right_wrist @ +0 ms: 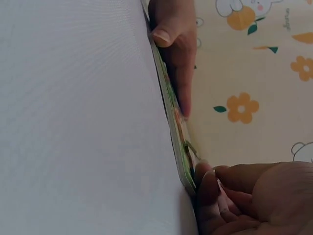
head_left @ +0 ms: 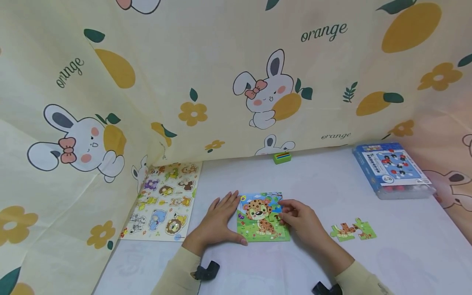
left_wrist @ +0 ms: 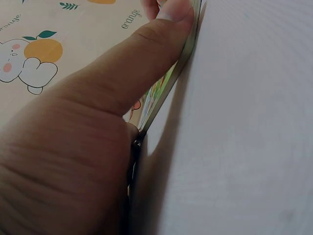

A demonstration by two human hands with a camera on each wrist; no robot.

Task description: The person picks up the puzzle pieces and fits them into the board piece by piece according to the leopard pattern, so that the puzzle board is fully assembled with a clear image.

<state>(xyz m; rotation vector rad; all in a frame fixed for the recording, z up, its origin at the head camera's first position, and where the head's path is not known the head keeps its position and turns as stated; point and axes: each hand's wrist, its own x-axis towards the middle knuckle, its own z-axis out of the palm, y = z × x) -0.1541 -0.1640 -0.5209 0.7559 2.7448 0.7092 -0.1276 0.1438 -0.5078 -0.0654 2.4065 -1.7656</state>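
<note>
Beige sleeves point(head_left: 178, 270), each with small black attachment point(head_left: 209, 271).

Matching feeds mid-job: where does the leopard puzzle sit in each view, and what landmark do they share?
Head: leopard puzzle, below and slightly right of centre, picture visible.
Left wrist: leopard puzzle, upper centre, slanting edge-on strip, partly hidden.
Right wrist: leopard puzzle, centre, edge-on strip slanting down rightward.
Shared landmark: left hand, at the puzzle's edge.

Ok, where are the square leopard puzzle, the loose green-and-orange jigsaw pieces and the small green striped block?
Square leopard puzzle point(head_left: 263, 218), head view: middle of its printed top.
Loose green-and-orange jigsaw pieces point(head_left: 346, 232), head view: left part of the group.
Small green striped block point(head_left: 282, 159), head view: its middle.
</note>
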